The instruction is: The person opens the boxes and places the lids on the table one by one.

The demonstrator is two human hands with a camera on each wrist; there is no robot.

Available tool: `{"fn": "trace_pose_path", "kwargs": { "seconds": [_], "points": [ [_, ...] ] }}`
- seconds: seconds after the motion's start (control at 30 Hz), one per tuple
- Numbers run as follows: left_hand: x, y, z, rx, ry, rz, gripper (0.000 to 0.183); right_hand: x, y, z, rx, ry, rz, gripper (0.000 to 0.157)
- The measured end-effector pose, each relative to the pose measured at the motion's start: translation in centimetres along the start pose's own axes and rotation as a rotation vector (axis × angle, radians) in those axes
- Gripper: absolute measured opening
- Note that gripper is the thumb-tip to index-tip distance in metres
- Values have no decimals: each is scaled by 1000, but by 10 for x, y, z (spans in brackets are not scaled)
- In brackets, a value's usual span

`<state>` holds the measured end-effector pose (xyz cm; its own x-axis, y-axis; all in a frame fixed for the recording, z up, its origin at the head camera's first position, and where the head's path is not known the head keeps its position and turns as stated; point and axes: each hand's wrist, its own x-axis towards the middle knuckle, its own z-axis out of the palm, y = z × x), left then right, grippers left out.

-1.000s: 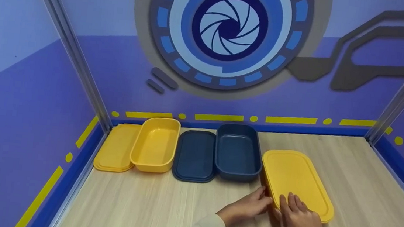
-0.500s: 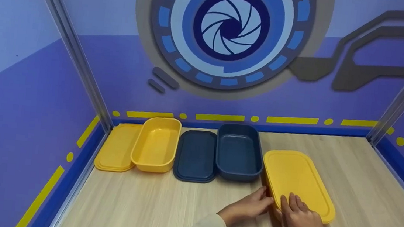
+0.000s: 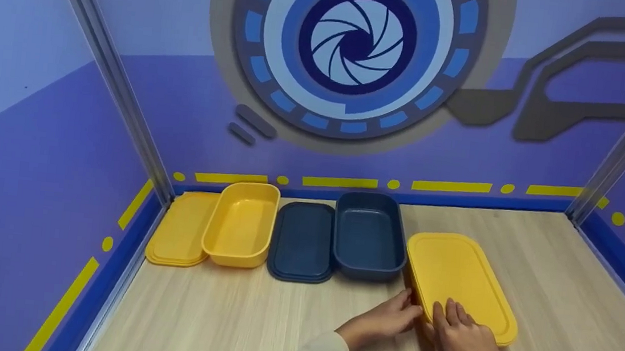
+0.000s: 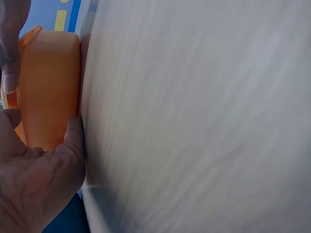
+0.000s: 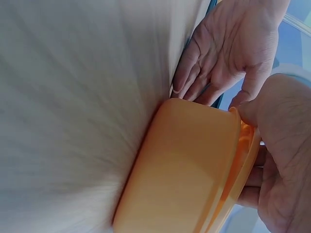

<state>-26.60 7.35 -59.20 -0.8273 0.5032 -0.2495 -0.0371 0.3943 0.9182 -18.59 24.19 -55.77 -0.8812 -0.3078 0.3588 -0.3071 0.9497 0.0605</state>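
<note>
A yellow lunch box (image 5: 170, 165) stands on the table at the right, with its yellow lid (image 3: 452, 269) over it. In the right wrist view, a narrow gap shows between lid and rim along the near side. My right hand (image 3: 470, 348) pinches the lid's near edge, fingers on top and thumb at the rim. My left hand (image 3: 384, 320) rests its fingers against the box's near left corner, low by the table. Its thumb (image 4: 12, 116) lies near the rim in the left wrist view.
Along the back wall, left to right, lie a yellow lid (image 3: 178, 234), an open yellow box (image 3: 238, 257), a dark blue lid (image 3: 303, 240) and an open dark blue box (image 3: 366, 272). The blue box sits close beside the lidded one. Printed panels enclose the wooden table (image 3: 252, 324).
</note>
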Motion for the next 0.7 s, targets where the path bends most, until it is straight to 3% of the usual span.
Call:
{"fn": "trace_pose_path", "kwargs": {
  "seconds": [0.2, 0.47, 0.7],
  "points": [
    [-1, -1, 1, -51, -23, 1, 75, -2, 1, 0, -16, 28, -3, 43],
    [-1, 1, 2, -50, -13, 10, 76, 0, -1, -3, -13, -46, 31, 45],
    [-1, 0, 2, -37, -12, 0, 75, 0, 1, -3, -17, -41, 7, 44]
  ]
}}
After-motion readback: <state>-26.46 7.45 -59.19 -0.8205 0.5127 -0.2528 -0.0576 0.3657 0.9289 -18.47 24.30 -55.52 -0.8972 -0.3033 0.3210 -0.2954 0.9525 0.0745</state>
